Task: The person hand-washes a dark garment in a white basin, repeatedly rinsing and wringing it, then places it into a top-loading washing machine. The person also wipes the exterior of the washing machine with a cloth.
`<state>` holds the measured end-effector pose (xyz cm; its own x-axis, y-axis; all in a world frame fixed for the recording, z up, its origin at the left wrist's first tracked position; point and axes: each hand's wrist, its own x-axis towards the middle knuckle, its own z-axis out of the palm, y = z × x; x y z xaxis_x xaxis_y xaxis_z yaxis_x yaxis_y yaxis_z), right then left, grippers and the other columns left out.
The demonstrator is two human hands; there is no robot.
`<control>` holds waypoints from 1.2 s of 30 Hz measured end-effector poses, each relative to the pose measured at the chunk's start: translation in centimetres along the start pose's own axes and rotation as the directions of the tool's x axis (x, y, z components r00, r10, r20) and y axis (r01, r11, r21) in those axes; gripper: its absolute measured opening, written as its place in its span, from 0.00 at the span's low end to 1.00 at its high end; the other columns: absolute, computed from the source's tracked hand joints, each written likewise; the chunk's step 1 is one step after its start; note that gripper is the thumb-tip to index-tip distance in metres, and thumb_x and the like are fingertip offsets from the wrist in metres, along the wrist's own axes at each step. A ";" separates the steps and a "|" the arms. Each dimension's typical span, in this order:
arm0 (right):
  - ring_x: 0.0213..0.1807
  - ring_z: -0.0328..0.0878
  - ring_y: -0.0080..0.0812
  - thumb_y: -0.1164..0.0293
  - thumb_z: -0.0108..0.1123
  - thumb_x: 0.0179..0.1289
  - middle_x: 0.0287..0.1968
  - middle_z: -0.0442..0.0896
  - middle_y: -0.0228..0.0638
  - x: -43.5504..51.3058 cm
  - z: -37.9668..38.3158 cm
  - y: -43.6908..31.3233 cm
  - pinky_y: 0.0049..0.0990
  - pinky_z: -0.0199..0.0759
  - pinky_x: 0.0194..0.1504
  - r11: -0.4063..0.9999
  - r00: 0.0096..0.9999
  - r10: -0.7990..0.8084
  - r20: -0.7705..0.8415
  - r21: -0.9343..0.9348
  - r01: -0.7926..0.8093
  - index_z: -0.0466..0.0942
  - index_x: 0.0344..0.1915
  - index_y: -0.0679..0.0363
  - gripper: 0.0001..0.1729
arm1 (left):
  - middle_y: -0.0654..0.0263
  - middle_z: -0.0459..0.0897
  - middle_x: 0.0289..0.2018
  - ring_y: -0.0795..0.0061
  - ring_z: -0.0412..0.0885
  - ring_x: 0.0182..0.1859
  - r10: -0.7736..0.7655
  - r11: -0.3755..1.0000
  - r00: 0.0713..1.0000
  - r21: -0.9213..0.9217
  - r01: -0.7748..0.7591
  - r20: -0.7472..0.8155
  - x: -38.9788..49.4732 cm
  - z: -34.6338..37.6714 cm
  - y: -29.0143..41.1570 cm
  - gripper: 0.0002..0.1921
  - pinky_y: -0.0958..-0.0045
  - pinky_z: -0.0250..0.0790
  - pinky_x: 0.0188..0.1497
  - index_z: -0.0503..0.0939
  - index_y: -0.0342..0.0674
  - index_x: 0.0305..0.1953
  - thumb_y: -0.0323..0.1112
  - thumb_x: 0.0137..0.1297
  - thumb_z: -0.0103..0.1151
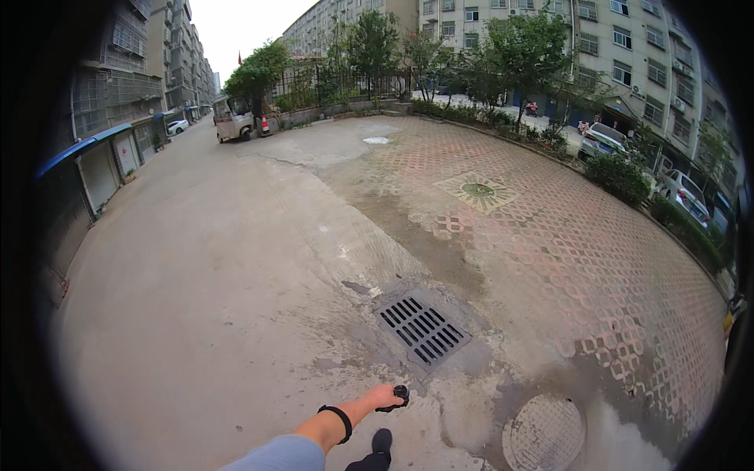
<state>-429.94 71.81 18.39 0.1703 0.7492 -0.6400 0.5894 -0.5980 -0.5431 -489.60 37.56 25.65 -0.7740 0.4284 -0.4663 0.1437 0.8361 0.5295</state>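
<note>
My left hand [383,398] reaches in from the bottom, its fingers closed around a small black object [401,393] with a rounded end. What exactly that object is cannot be made out. A black band [343,421] circles the forearm below a light blue sleeve [283,454]. Just beyond the hand, a slotted metal drain grate [433,338] is set in the concrete. My right hand is out of view. Beneath the left arm, one dark shoe [382,441] stands on the pavement.
At the lower right lies a round manhole cover [545,434]. Worn paving blocks [565,235] spread rightward to a hedge [618,176] and parked cars [686,197]. A three-wheeled vehicle [234,120] and a traffic cone [264,125] stand ahead. Garage fronts [100,176] line the left.
</note>
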 end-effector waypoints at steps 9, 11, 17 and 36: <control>0.49 0.79 0.39 0.61 0.61 0.57 0.48 0.81 0.43 -5.8 -30.7 29.8 0.39 0.75 0.48 0.877 0.998 0.048 0.047 0.476 -0.065 0.71 0.57 0.69 0.31 | 0.50 0.80 0.43 0.50 0.77 0.49 0.713 0.588 0.544 0.045 -0.808 0.441 -31.1 27.9 38.6 0.30 0.54 0.72 0.47 0.83 0.35 0.39 0.62 0.57 0.57; 0.46 0.81 0.45 0.71 0.55 0.55 0.45 0.81 0.49 -6.4 -33.9 30.5 0.42 0.77 0.46 0.769 0.982 -0.185 0.017 0.625 0.134 0.70 0.55 0.73 0.27 | 0.56 0.76 0.44 0.55 0.74 0.50 0.785 0.351 0.324 0.051 -0.935 0.529 -39.0 35.0 42.6 0.30 0.57 0.71 0.48 0.84 0.39 0.37 0.65 0.58 0.55; 0.30 0.82 0.36 0.70 0.61 0.47 0.34 0.83 0.42 -6.8 -40.9 31.4 0.33 0.77 0.26 0.730 0.996 0.057 -0.071 0.683 0.007 0.78 0.45 0.67 0.22 | 0.47 0.83 0.40 0.54 0.81 0.44 0.450 0.246 0.168 0.058 -0.967 0.877 -55.7 53.6 51.1 0.33 0.58 0.74 0.45 0.84 0.32 0.31 0.65 0.52 0.60; 0.46 0.80 0.36 0.72 0.62 0.51 0.48 0.81 0.44 -15.7 -75.3 71.0 0.31 0.77 0.44 0.102 0.549 0.725 -0.416 0.853 0.512 0.71 0.57 0.71 0.32 | 0.51 0.73 0.56 0.54 0.74 0.58 -0.542 -0.430 -0.591 -0.802 -0.415 0.597 -120.3 104.9 52.4 0.26 0.63 0.66 0.62 0.75 0.49 0.59 0.48 0.58 0.59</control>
<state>-331.27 39.03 30.76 0.8494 0.0960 -0.5190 -0.5263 0.0792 -0.8466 -324.27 65.80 35.16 0.7481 -0.5017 -0.4343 -0.2351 -0.8124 0.5336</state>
